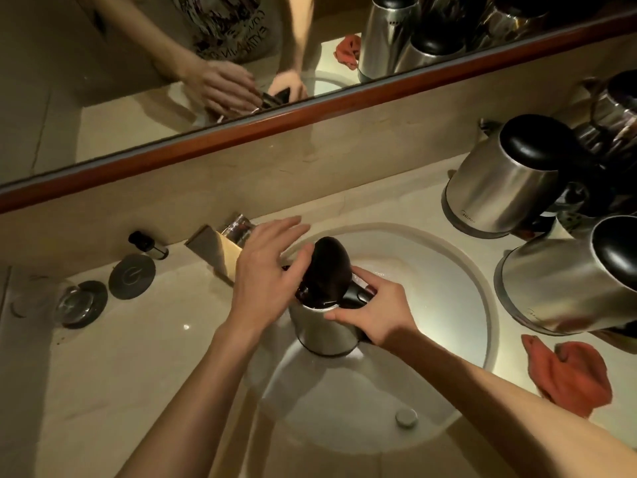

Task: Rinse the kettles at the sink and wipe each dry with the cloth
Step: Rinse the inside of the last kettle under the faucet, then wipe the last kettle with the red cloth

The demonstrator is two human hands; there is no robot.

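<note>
Kettle (325, 326) held over the sink (458, 270), lid (325, 270) up.

The right hand (374, 313) grips the kettle's handle; the left hand (267, 274), fingers loosely spread, touches the raised lid. The orange cloth (570, 376) lies on the tabletop (113, 367) right of the right hand, near two other kettles (496, 191).

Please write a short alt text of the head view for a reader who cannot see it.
A person holds a steel kettle over the sink: right hand grips the handle, left hand touches its open black lid. More kettles and an orange cloth lie at right.
</note>
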